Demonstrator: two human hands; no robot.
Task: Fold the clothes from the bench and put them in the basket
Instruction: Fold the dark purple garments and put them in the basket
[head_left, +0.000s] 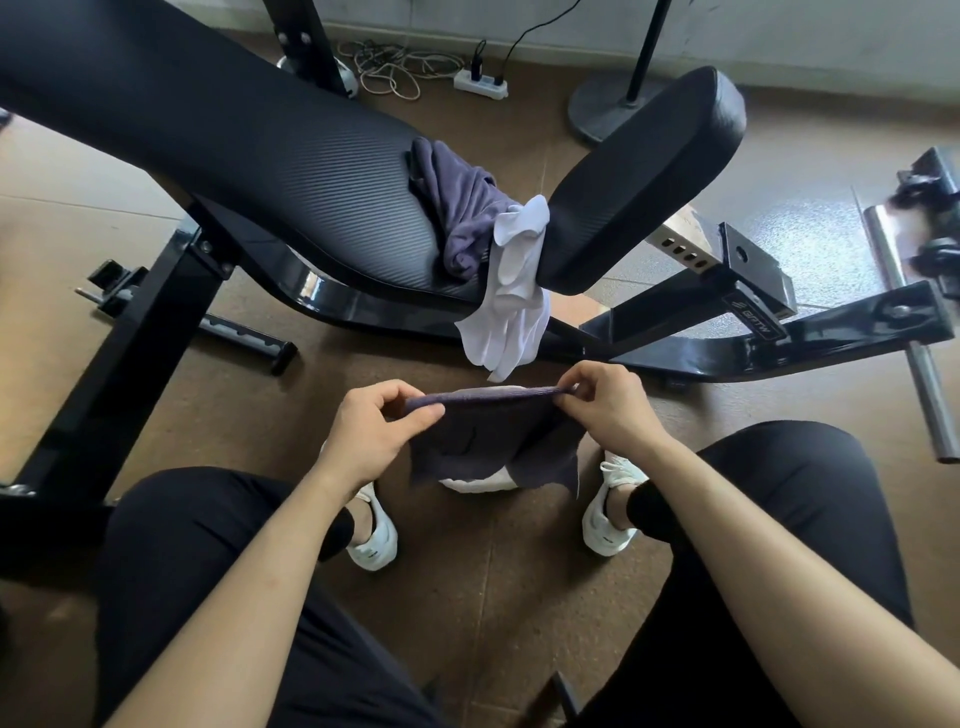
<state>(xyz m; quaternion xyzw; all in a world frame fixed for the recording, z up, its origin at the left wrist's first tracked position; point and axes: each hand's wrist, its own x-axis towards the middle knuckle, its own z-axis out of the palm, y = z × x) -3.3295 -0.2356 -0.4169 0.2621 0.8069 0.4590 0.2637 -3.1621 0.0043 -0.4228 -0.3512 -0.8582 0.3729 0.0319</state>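
- Pinching the top hem of the dark purple cloth (493, 441), the left fingers (402, 395) and right fingers (574, 387) each curl tight on a corner and pull the edge taut between them.
- Left hand (379, 431) and right hand (608, 410) hover low between the knees, above the floor (467, 597); the cloth hangs loose below them.
- Risk, I'd say: the lower edge droops unevenly, so a fold could come out skewed, or a corner could slip and drop.
- Two pieces wait on the counter (260, 156): a purple garment (457, 208), and a white garment (514, 291) hanging off the near edge, likely to slide if brushed.
- Open room near the hands; the counter frame (675, 353) crowds the far side. The basket: can't make it out.
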